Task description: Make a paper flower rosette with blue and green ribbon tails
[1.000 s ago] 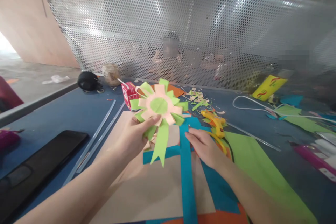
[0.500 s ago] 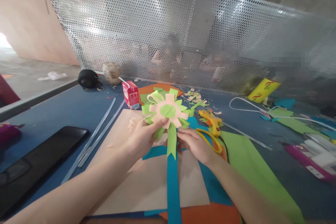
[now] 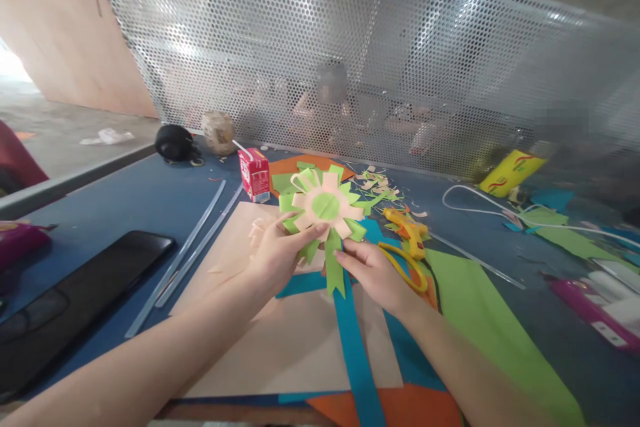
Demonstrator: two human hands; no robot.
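A paper flower (image 3: 326, 205) with pale pink and green petals and a green centre is held up over the sheets. My left hand (image 3: 280, 247) grips its lower left side, thumb on the front petals. My right hand (image 3: 370, 267) is closed at the right edge of the green forked tail (image 3: 334, 273) below the flower, thumb against it; the other fingertips are partly hidden. A long blue strip (image 3: 357, 353) runs from behind the tail down to the front edge. Beneath lies a pale pink sheet (image 3: 240, 353).
A yellow glue gun (image 3: 413, 233) and yellow-handled scissors (image 3: 417, 277) lie right of my hands. Clear glue sticks (image 3: 195, 247), a black phone (image 3: 85, 307) and a pink drink carton (image 3: 255, 177) are on the left. Paper scraps (image 3: 377, 183) lie before a perforated metal screen (image 3: 280, 47).
The blue strip has swung from straight down to a slant toward the lower right. My right thumb now rests on the green tail's edge. The view has shifted slightly.
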